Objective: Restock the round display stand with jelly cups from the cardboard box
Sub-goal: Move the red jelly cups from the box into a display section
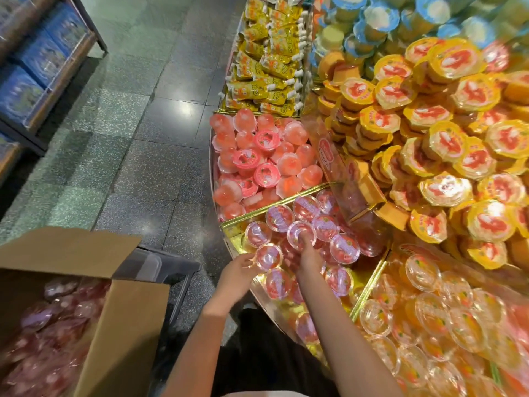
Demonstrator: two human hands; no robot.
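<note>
The round display stand (229, 224) has gold-edged wedge compartments. In the near wedge lie several pink jelly cups with clear lids. My left hand (237, 270) grips one pink jelly cup (268, 256) at the wedge's outer edge. My right hand (307, 253) reaches further in, its fingers on another pink cup (300, 233). The open cardboard box (128, 325) stands at the lower left, with several more pink jelly cups (51, 339) inside.
Neighbouring wedges hold peach-pink cups (257, 156), clear orange cups (429, 325), yellow-lidded cups (443, 138) and yellow pouches (269, 61). A grey crate (160, 267) sits behind the box. Dark tiled floor (143, 124) lies to the left, with a shelf of blue boxes (37, 61) beyond.
</note>
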